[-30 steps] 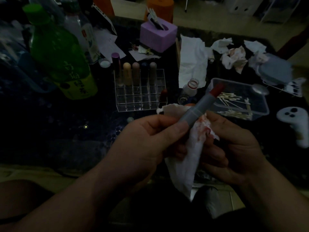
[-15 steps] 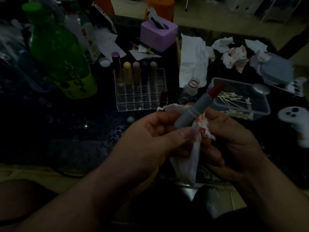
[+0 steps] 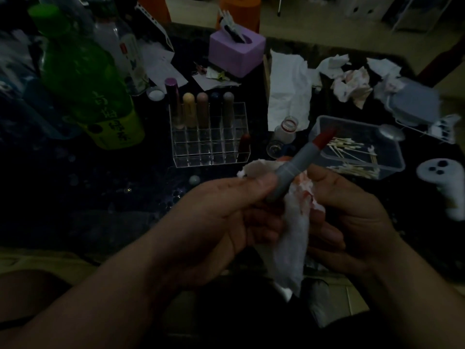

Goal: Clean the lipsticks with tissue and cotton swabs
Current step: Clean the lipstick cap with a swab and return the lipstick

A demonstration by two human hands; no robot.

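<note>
A grey lipstick (image 3: 297, 166) with its red tip up and to the right is pinched at its base by my left hand (image 3: 221, 217), thumb on the tube. My right hand (image 3: 352, 222) presses a white tissue (image 3: 292, 245), smeared red near the top, against the tube's lower part. The tissue hangs down between both hands. Behind them stands a clear acrylic organizer (image 3: 208, 149) with several capped lipsticks in its back row and a dark red lipstick (image 3: 244, 147) at its front right. To the right, a clear plastic box (image 3: 327, 122) holds cotton swabs (image 3: 352, 152).
A green bottle (image 3: 85, 84) and a clear bottle (image 3: 125, 54) stand at the far left. A purple tissue box (image 3: 236, 51) sits at the back, with a flat tissue (image 3: 289, 89) and crumpled stained tissues (image 3: 352, 84) to its right. A small glass bottle (image 3: 285, 129) and a white controller (image 3: 445, 182) lie nearby.
My left thumb has shifted slightly up the lipstick tube. The tissue has bunched narrower between my hands. The lipstick stays almost in place.
</note>
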